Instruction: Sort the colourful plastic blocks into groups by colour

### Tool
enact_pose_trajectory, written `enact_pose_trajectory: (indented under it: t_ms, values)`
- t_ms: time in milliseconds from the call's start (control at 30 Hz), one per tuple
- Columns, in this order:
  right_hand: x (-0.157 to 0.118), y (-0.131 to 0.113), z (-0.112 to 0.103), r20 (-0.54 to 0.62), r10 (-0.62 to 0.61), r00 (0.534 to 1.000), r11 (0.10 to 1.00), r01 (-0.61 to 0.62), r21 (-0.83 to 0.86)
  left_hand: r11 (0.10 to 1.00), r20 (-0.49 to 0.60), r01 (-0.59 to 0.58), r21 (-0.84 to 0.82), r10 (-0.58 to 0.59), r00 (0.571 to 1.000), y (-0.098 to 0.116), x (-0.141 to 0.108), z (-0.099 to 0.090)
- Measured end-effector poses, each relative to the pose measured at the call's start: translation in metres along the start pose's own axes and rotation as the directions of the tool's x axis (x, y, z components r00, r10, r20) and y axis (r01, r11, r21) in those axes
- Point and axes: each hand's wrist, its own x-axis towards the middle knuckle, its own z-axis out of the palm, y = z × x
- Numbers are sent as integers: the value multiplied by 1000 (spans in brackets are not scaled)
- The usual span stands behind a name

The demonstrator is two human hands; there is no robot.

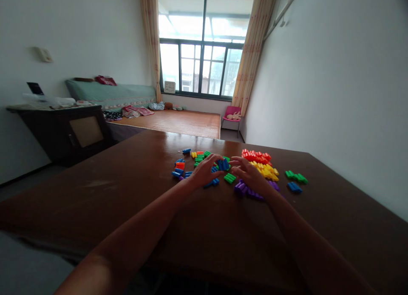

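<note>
Between thumb and fingers, my left hand (205, 171) holds a blue piece (223, 164) just above the table. Close to that piece on its right, my right hand (249, 172) has its fingers apart, with nothing visible between them. A green piece (230, 178) lies between the hands. Mixed blue, green, orange and yellow pieces surround my left hand. Beyond and beside my right hand are red pieces (256, 156), yellow pieces (267, 171) and purple pieces (241, 188), some hidden by the hand. Farther right lie green pieces (296, 176) and a blue piece (294, 187).
The brown table (127, 180) extends around the pieces. Past its far edge stand a bed (185, 120) and a pink chair (232, 113) near the window. A dark cabinet (63, 133) is at the left, and a white wall runs along the right.
</note>
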Motion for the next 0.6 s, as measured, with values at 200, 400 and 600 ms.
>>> enact_pose_trajectory:
  t_ms: [200,400,600]
  values:
    - [-5,1,27,-9,-5,1000,1000,5,12,999,33,-53,8,53,998,13,-7,15]
    - [3,23,-39,-155,25,988,983,-53,-177,993,74,-104,53,100,992,11,-7,12]
    - [-44,108,-185,-622,415,665,635,-701,-326,989,-2,-75,125,76,997,-11,-3,0]
